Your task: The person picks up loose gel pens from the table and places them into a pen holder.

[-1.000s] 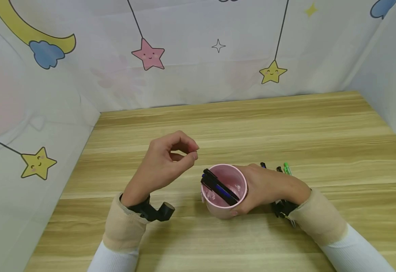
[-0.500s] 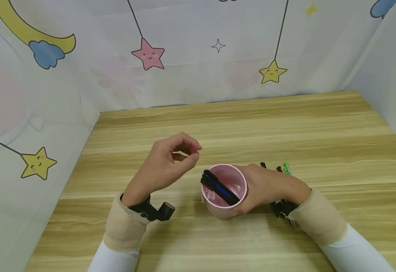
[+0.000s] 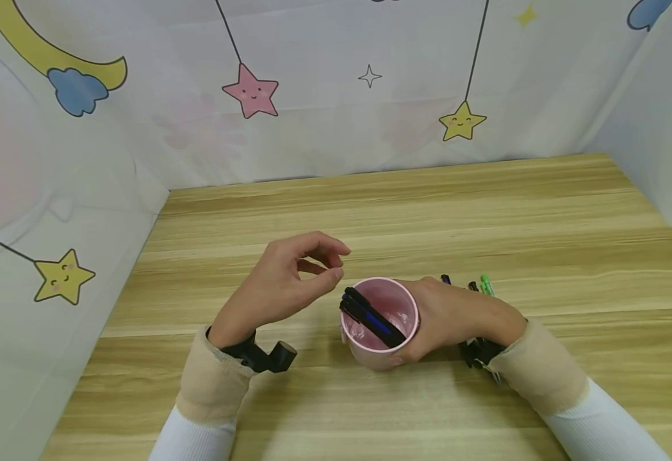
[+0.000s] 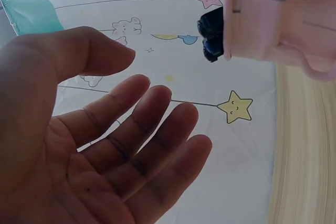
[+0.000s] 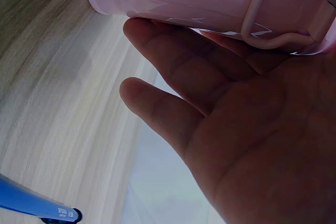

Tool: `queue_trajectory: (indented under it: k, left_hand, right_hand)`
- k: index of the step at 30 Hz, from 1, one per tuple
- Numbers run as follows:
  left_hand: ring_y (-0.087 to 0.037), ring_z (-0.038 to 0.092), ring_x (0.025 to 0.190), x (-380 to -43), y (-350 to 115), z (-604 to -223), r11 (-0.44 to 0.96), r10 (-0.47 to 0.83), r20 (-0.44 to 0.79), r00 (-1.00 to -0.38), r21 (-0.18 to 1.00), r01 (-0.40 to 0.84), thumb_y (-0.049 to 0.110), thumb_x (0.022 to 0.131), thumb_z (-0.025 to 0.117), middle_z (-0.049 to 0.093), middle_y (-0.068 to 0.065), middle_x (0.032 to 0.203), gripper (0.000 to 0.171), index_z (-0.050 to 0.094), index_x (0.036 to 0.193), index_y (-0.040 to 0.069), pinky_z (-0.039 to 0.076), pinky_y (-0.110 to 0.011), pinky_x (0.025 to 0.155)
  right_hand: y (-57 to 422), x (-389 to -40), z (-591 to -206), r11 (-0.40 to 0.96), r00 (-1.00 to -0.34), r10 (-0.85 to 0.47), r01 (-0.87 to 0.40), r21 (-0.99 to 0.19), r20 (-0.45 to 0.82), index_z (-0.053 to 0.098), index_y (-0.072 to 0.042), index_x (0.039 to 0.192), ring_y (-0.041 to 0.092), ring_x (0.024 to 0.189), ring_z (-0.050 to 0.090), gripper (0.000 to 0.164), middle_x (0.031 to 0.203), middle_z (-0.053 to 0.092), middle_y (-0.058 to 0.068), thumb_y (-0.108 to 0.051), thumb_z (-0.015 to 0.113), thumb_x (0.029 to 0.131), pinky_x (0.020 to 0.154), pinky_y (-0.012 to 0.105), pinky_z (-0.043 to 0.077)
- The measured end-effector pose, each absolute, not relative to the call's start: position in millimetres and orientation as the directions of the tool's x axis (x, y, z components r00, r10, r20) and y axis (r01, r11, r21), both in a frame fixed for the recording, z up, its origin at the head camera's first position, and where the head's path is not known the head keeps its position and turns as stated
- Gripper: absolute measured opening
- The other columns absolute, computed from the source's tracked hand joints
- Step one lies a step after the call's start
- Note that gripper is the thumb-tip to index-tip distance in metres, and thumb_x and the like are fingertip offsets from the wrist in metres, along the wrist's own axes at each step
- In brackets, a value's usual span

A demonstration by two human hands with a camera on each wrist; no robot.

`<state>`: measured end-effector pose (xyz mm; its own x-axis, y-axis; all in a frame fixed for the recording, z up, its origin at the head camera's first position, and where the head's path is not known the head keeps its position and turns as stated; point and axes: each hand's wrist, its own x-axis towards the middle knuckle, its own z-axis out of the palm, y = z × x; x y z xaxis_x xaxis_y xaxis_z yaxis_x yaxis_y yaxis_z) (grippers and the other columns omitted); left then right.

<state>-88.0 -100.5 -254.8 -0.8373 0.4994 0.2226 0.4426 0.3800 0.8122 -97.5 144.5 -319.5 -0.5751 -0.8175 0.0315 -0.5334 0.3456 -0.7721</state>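
In the head view a pink cup (image 3: 370,360) stands at the middle of the table, with black pens (image 3: 373,318) leaning inside toward its left rim. My right hand (image 3: 439,317) grips the cup from the right side, thumb at the front. The right wrist view shows that hand's fingers (image 5: 181,66) along the pink wall. Left of the cup, my left hand (image 3: 284,275) hovers with loosely bent fingers and nothing between thumb and forefinger. The pens' ends (image 4: 211,35) poke past the rim, beyond the left fingertips, in the left wrist view.
Behind the right wrist lie more pens: a dark one (image 3: 446,280), a black one (image 3: 473,286) and a green one (image 3: 487,285), all partly hidden by the arm. A blue pen (image 5: 31,200) shows in the right wrist view. Patterned curtains (image 3: 312,141) edge the wooden table (image 3: 336,211).
My left hand has moved slightly right and nearer to me, its thumb and forefinger parting a little. The pens in the cup have settled slightly closer together. My right hand keeps its hold.
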Motion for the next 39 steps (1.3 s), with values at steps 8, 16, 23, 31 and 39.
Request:
queue_trajectory:
  k: [8, 16, 23, 31, 39]
  left_hand:
    - [-0.012, 0.058, 0.087, -89.5, -101.2, -257.1, 0.411, 0.526, 0.193, -0.829, 0.795, 0.446, 0.006, 0.085, 0.061, 0.062, -0.005, 0.091, 0.022, 0.063, 0.107, 0.008, 0.052, -0.038, 0.078]
    - [-0.010, 0.056, 0.092, -98.1, -104.1, -271.3, 0.421, 0.574, 0.173, -0.800, 0.776, 0.470, 0.017, 0.087, 0.062, 0.063, 0.001, 0.097, 0.025, 0.062, 0.112, 0.013, 0.051, -0.043, 0.080]
    - [-0.001, 0.053, 0.096, -111.8, -111.2, -300.1, 0.452, 0.603, 0.163, -0.781, 0.737, 0.503, 0.037, 0.086, 0.063, 0.061, 0.015, 0.103, 0.032, 0.057, 0.117, 0.032, 0.050, -0.037, 0.080]
    - [-0.002, 0.050, 0.102, -111.1, -111.5, -301.3, 0.475, 0.638, 0.108, -0.763, 0.725, 0.499, 0.047, 0.085, 0.062, 0.058, 0.016, 0.111, 0.042, 0.052, 0.124, 0.034, 0.047, -0.038, 0.084]
    - [-0.002, 0.048, 0.105, -111.3, -111.1, -303.0, 0.467, 0.666, 0.098, -0.740, 0.719, 0.515, 0.050, 0.079, 0.067, 0.056, 0.017, 0.115, 0.053, 0.049, 0.126, 0.035, 0.046, -0.039, 0.087]
  right_hand:
    - [145.5, -98.6, -322.2, 0.356, -0.581, -0.813, -0.537, -0.765, 0.030, 0.047, -0.028, 0.129, 0.007, 0.098, 0.055, 0.073, 0.110, 0.060, -0.011, -0.043, 0.080, 0.065, 0.082, 0.039, 0.050]
    - [145.2, -100.4, -328.2, 0.356, -0.587, -0.808, -0.551, -0.755, 0.047, 0.048, -0.030, 0.127, 0.006, 0.099, 0.054, 0.074, 0.111, 0.059, -0.013, -0.045, 0.081, 0.063, 0.083, 0.037, 0.050]
    - [148.1, -107.8, -347.2, 0.357, -0.588, -0.808, -0.537, -0.764, 0.035, 0.047, -0.035, 0.126, 0.003, 0.098, 0.054, 0.078, 0.111, 0.059, -0.016, -0.048, 0.083, 0.059, 0.082, 0.035, 0.051]
    - [145.8, -101.6, -335.5, 0.356, -0.590, -0.805, -0.557, -0.751, 0.057, 0.048, -0.032, 0.125, 0.005, 0.095, 0.055, 0.073, 0.108, 0.060, -0.015, -0.049, 0.081, 0.062, 0.080, 0.036, 0.051]
    - [142.7, -95.3, -316.8, 0.344, -0.594, -0.803, -0.525, -0.778, 0.045, 0.051, -0.025, 0.122, 0.011, 0.094, 0.057, 0.069, 0.105, 0.062, -0.008, -0.037, 0.084, 0.062, 0.079, 0.039, 0.052]
